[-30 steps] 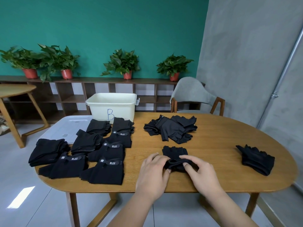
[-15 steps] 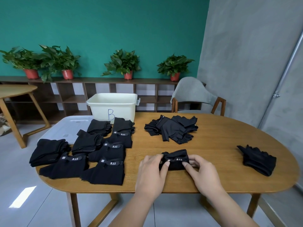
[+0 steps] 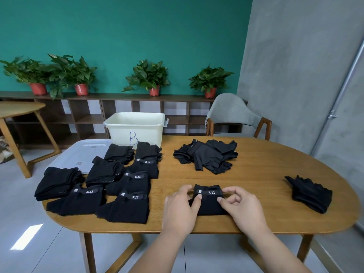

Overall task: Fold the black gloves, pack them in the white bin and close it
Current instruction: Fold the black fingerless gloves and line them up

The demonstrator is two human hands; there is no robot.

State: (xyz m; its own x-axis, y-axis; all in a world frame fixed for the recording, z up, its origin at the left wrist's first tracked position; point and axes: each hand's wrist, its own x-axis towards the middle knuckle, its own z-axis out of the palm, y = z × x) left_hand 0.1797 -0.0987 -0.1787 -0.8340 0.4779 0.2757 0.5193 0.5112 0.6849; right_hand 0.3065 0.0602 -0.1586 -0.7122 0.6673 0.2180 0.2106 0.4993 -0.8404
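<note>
At the far left corner of the tabletop (image 3: 266, 170) a pale lid (image 3: 82, 152) lies flat, partly past the edge. Just right of it, rows of folded gloves (image 3: 128, 186) cover the left end, several showing a white "5.11" strap label. Behind them, at the far edge, the white bin (image 3: 149, 133) stands open, marked with a blue letter B; its inside cannot be seen from here.

Near the front edge, right of the rows, the left hand (image 3: 181, 209) grips the left side of the newly folded glove (image 3: 209, 205), thumb on top and fingers curled round its edge. The right hand (image 3: 244, 207) pinches the right end of the glove's strap between thumb and forefinger, with the other fingers loosely curled.

A second ago this glove lay longer, its finger end pointing away from the person and no label showing. Half a second ago it was doubled over. Now it is a compact square with the labelled strap uppermost along its far side, matching the rows at the left. This fold looks finished, and the glove seems ready to join them.

Beyond the hands, toward the far edge, a loose pile of gloves (image 3: 208, 156) lies unfolded, and a smaller heap (image 3: 313, 194) sits near the right end. Neither has moved. Folding is probably well along but not over, with packing and closing still to come.
</note>
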